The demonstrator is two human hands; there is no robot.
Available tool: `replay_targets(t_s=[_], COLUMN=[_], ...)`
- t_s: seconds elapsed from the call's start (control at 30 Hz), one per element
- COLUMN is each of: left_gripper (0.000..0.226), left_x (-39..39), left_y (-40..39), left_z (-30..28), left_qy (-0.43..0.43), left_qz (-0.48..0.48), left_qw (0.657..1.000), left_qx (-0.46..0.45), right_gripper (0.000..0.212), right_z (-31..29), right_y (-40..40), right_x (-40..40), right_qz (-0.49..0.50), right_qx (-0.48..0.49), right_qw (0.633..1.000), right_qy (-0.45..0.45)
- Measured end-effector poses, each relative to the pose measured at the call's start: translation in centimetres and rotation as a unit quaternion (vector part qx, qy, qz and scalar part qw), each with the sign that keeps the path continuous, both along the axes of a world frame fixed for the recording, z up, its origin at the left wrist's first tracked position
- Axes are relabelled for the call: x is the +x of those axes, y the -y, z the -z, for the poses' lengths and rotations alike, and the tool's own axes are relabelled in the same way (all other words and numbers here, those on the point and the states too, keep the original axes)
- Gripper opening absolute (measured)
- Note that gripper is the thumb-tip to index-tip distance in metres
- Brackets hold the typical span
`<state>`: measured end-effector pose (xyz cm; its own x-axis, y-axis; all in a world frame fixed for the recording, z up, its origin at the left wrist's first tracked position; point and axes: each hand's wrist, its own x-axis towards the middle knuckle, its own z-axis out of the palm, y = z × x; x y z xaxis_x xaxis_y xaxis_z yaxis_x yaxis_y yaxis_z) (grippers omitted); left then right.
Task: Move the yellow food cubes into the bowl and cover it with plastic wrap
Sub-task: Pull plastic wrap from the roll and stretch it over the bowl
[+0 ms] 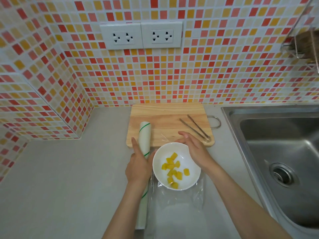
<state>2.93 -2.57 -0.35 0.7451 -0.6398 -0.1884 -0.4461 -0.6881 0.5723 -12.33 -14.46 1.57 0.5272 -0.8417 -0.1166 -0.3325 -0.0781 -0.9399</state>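
1. My bench [60,178] is a pale grey surface, running back to a tiled wall and bending round a corner on my left.
2. A wooden cutting board [165,121] lies on it against the wall, its wire handle on the right.
3. Just in front of the board sits the white bowl [191,176] of yellow food cubes [172,168].
4. The plastic wrap roll [144,140] lies lengthways left of the bowl, its far end on the board.
5. A clear sheet of wrap [177,209] spreads over the bench nearest me.
6. A steel sink [279,152] is set into the bench on my right.

Tongs [195,128] lie on the cutting board [165,118] (sink [279,144] rightward).
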Motion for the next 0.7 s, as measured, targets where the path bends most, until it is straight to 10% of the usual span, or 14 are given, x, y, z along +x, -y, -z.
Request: replay_targets(t_s=[0.7], left_gripper=[0.091], left_x=[0.0], left_y=[0.1], left_z=[0.1], left_qy=[-0.001], left_qz=[-0.004], left_qw=[1.000], left_qx=[0.009], right_gripper=[0.052], right_z=[1.0], right_y=[0.4], right_x=[-0.2], right_qz=[0.035], right_qx=[0.124], right_qw=[0.991], right_qy=[0.041])
